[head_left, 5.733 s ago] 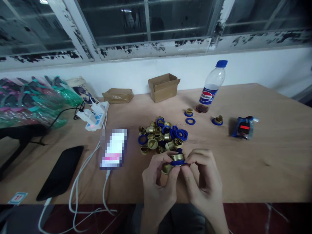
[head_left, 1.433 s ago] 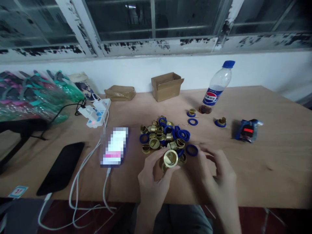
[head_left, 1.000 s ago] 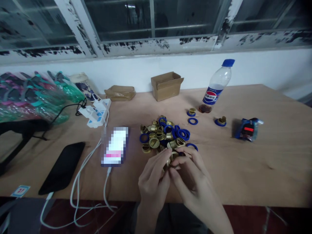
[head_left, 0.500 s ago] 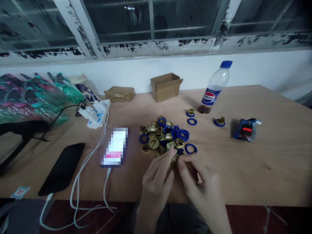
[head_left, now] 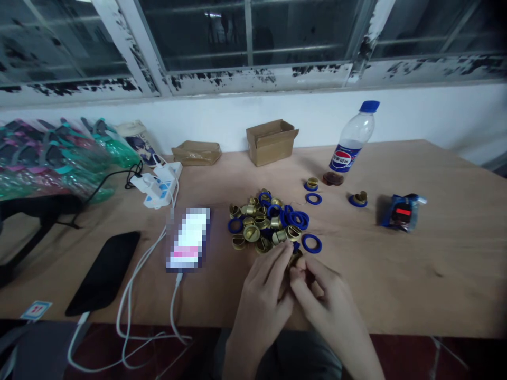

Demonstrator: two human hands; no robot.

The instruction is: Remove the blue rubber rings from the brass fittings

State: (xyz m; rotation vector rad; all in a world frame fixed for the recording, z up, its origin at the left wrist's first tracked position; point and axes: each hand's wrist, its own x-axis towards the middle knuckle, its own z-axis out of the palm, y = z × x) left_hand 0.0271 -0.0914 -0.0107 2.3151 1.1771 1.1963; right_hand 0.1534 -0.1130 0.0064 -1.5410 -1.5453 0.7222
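Observation:
Both my hands meet at the near edge of a pile of brass slotted fittings [head_left: 251, 233] and blue rings. Between their fingertips is a brass fitting [head_left: 295, 258], mostly covered by the fingers. My left hand [head_left: 265, 295] is closed against its left side, and my right hand [head_left: 322, 293] pinches it from the right. Whether a blue ring sits on the held piece I cannot tell. One loose blue ring [head_left: 311, 243] lies just beyond my right hand. Farther back, a brass fitting [head_left: 312, 183] rests on a blue ring, with a bare blue ring [head_left: 313, 199] in front of it.
Right of the pile are another fitting on a ring [head_left: 358, 199], a small plastic-wrapped packet [head_left: 402, 212] and a cola bottle [head_left: 348, 148]. A cardboard box [head_left: 272, 145] stands by the wall. At left lie a lit phone [head_left: 189, 240], a dark phone [head_left: 103, 272], cables and a power strip [head_left: 160, 187].
Both hands have shifted slightly right with the brass fitting, and the fingers have moved around it. The whole view has shifted slightly; the pile looks the same.

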